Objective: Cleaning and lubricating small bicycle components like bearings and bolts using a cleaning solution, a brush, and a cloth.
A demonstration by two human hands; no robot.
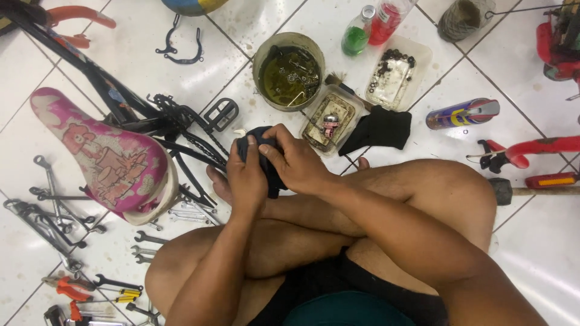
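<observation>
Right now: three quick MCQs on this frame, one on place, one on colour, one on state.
1. Where is the dark cloth?
A. between both hands
B. in the tin
C. on the saddle

2. The saddle is mainly:
A. pink
B. green
C. black

3. The round tin is:
A. lidded
B. open, holding murky liquid and small metal parts
C. tipped over

Key: 1 A, the left hand and right hand clasp it; 2 A, pink with a cartoon print; 3 B, it stands upright with no lid.

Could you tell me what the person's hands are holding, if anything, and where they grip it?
Both the left hand and right hand clutch a dark cloth, bunched between them around its middle.
</observation>
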